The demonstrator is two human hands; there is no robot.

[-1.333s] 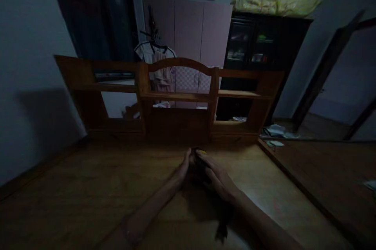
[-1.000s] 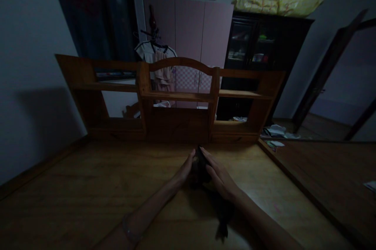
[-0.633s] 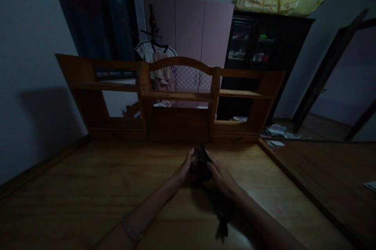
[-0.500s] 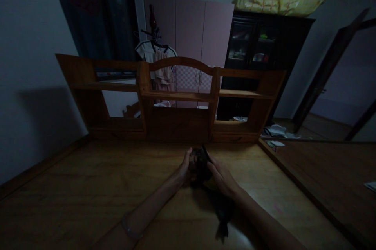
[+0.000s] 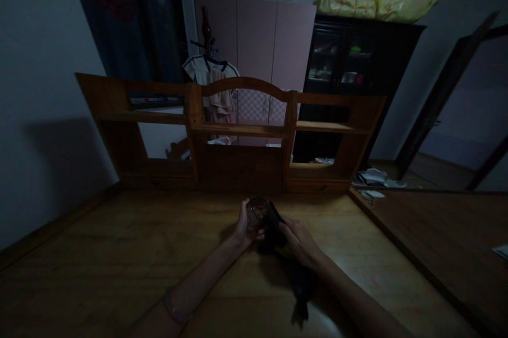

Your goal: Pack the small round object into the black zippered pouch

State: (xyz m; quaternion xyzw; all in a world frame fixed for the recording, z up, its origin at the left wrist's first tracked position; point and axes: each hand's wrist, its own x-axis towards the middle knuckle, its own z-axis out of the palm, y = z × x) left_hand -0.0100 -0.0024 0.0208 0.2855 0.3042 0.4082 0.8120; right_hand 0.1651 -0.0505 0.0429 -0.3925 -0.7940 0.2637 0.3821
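My left hand (image 5: 246, 229) is closed around a clear, round, cup-like container (image 5: 259, 212), its rim facing up toward me. Just to the right, my right hand (image 5: 297, 235) grips a black object with a flat edge (image 5: 273, 215); its exact kind is too dark to make out. Below my right hand, a dark, limp piece, like a bag or cloth with a knotted-looking end (image 5: 301, 295), trails over the wooden desk (image 5: 166, 253). Whether it is joined to the black object I cannot tell.
A wooden shelf unit (image 5: 240, 128) runs along the desk's back edge, with a wall (image 5: 47, 169) on the left. On the right, a raised wooden edge (image 5: 397, 245) borders another brown surface (image 5: 448, 227). Papers (image 5: 373, 194) lie near the back right corner.
My left hand has moved slightly left with the clear container, which now shows apart from the black object. The right hand has hardly moved.
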